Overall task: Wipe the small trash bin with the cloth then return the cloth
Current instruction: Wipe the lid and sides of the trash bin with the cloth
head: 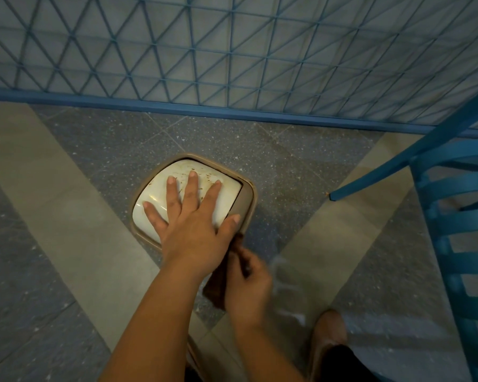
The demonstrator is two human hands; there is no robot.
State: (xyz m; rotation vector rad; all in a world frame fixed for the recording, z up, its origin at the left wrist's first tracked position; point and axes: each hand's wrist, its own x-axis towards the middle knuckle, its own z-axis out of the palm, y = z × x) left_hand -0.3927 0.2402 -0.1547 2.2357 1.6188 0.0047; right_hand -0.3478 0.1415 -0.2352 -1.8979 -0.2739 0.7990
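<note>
cloth (218, 282) mostly hidden — right hand (249, 285) blurred

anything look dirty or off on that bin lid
Yes: the white lid of the small trash bin carries brownish specks and streaks near its far edge, past the fingertips of the left hand pressing flat on it. The right hand grips the brown cloth beside the bin.

Dim, bluish light is seen throughout; straight lines are bowed towards the edges, and the right hand (249, 282) is motion-blurred.
</note>
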